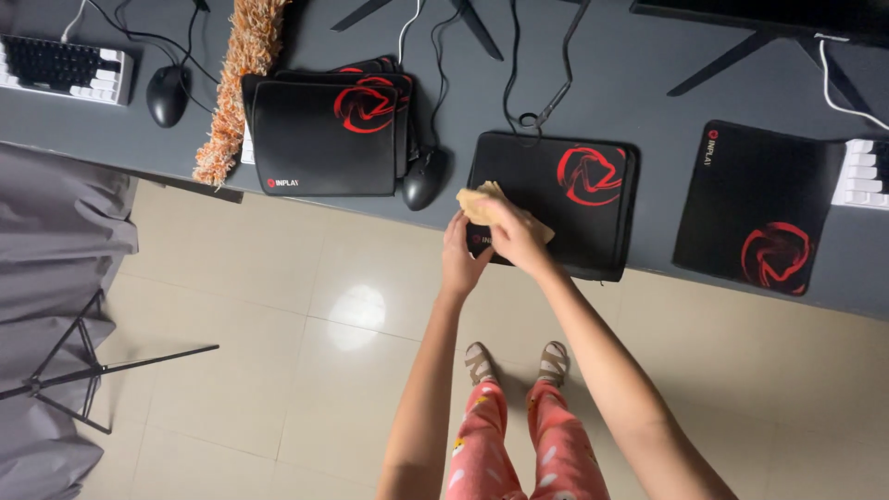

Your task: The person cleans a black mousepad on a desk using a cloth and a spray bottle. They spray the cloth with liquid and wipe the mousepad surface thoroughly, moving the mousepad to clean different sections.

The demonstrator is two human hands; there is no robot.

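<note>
A black mouse pad with a red emblem (574, 199) lies on the grey desk (639, 83) in front of me. My right hand (512, 236) presses a tan cloth (477, 202) onto the pad's near left corner. Beside it, my left hand (460, 259) rests against the pad's left front edge, fingers together. A black mouse (425, 178) sits just left of the pad.
A stack of similar pads (324, 137) and an orange fluffy duster (239, 88) lie to the left, with another mouse (168, 94) and a keyboard (60, 67). One more pad (755, 204) and a white keyboard (863, 174) are at right. A tripod (79, 370) stands on the tiled floor.
</note>
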